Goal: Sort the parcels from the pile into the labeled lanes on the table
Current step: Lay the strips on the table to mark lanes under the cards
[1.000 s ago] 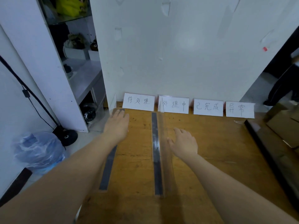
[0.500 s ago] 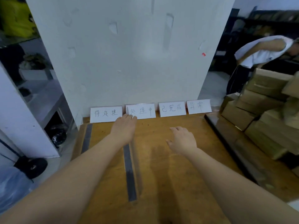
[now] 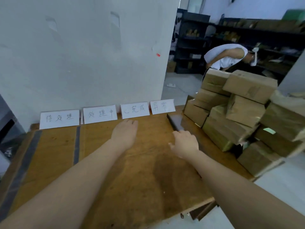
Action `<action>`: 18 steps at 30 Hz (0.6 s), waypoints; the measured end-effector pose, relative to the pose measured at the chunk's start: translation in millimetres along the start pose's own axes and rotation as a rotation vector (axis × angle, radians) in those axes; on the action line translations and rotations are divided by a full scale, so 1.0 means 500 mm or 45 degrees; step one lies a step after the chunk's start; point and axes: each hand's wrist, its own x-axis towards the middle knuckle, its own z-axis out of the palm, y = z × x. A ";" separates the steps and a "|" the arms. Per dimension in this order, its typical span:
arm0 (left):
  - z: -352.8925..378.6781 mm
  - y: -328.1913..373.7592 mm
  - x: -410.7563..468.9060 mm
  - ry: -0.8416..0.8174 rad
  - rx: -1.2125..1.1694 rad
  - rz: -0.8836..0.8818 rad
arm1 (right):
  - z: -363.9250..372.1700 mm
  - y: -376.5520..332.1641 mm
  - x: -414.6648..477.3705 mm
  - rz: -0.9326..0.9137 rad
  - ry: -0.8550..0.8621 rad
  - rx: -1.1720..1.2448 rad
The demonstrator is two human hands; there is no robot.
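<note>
Parcels now sit nearer the right hand

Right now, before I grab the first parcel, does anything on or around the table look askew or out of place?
Yes: the parcel pile at the right end of the table is stacked unevenly, its top box sitting skewed across the ones below. Under the near edge, what looks like a drawer sticks out.

A parcel stockroom, this was: taped brown cardboard boxes piled high, dark metal storage shelves behind, handwritten white lane cards.
</note>
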 end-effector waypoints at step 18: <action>0.139 0.331 0.156 -0.153 -0.053 0.269 | 0.101 0.305 0.066 0.223 -0.186 0.117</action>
